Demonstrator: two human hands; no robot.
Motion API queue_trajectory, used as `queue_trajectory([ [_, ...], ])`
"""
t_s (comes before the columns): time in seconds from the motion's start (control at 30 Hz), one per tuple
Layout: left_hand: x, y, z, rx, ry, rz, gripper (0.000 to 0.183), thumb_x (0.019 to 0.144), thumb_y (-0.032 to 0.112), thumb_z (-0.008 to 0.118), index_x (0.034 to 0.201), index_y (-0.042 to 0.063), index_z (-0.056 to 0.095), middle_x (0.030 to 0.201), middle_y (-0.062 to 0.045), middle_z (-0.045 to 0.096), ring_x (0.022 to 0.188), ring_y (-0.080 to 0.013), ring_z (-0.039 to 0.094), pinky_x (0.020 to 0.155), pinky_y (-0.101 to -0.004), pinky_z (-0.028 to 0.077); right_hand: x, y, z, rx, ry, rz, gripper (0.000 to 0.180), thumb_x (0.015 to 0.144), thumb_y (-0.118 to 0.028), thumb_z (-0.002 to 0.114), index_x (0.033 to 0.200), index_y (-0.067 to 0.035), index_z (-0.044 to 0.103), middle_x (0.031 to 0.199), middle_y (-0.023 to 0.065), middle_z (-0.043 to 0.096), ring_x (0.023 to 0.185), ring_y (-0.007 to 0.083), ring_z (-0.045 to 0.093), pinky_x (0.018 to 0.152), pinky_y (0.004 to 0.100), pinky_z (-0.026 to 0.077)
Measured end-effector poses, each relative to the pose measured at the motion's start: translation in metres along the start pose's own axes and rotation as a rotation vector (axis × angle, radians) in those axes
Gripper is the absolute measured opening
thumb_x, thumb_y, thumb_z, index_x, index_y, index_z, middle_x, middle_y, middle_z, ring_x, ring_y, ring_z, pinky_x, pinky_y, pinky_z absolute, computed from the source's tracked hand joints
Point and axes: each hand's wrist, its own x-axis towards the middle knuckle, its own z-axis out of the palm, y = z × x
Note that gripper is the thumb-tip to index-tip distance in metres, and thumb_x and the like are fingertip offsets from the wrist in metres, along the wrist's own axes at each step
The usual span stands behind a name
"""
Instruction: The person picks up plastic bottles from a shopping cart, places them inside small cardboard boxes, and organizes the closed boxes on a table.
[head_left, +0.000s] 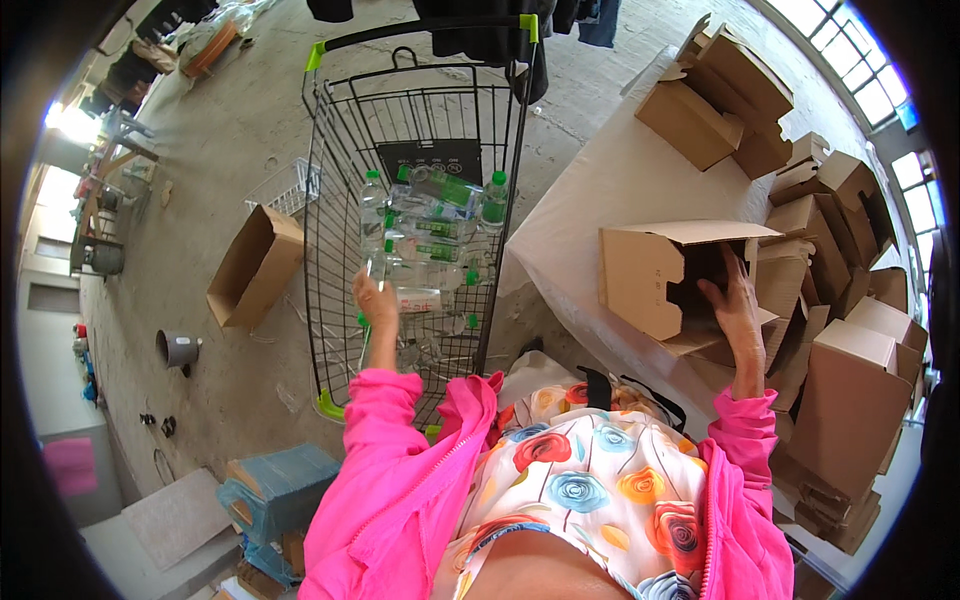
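My left hand (377, 301) reaches into a black wire shopping cart (310, 225) and grips a clear plastic bottle (374, 266). Around it lie several clear bottles with green caps, some with green labels (437, 228). One bottle (373, 202) stands upright at the cart's left side, and another (494, 201) with a green label is at the right. My right hand (733, 296) is at the mouth of an open cardboard box (637, 281) lying on its side. Its thumb and fingers are spread, with the fingertips against the inside near the upper flap.
The box lies on a white-covered table (577, 202), with several open cardboard boxes (855, 390) heaped at right and more boxes (712, 112) farther back. On the concrete floor, left of the cart, are an open box (259, 270), a white wire basket (289, 187) and a grey bucket (178, 349).
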Motion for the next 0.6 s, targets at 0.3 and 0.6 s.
queue_trajectory([
  [0.3, 0.030, -0.078, 0.030, 0.356, -0.392, -0.295, 0.072, 0.064, 0.033, 0.070, 0.121, 0.000, 0.041, 0.122, -0.023, 0.045, 0.112, -0.0384, 0.044, 0.092, -0.0425, 0.038, -0.008, -0.026, -0.008, 0.009, 0.113, 0.078, 0.042, 0.076, -0.007, 0.060, 0.116, -0.002, 0.048, 0.109, 0.0187, 0.054, 0.092, 0.0360, 0.054, 0.079, 0.0387, 0.044],
  [0.6, 0.024, -0.051, 0.016, -0.591, -0.375, -1.002, 0.059, 0.068, 0.041, 0.066, 0.106, 0.000, 0.046, 0.081, -0.014, 0.055, 0.054, -0.0192, 0.051, 0.046, -0.0296, 0.044, -0.009, -0.022, 0.000, -0.039, 0.251, 0.012, 0.030, 0.076, -0.005, 0.059, 0.106, -0.005, 0.056, 0.092, 0.0174, 0.060, 0.083, 0.0343, 0.057, 0.071, 0.0373, 0.045],
])
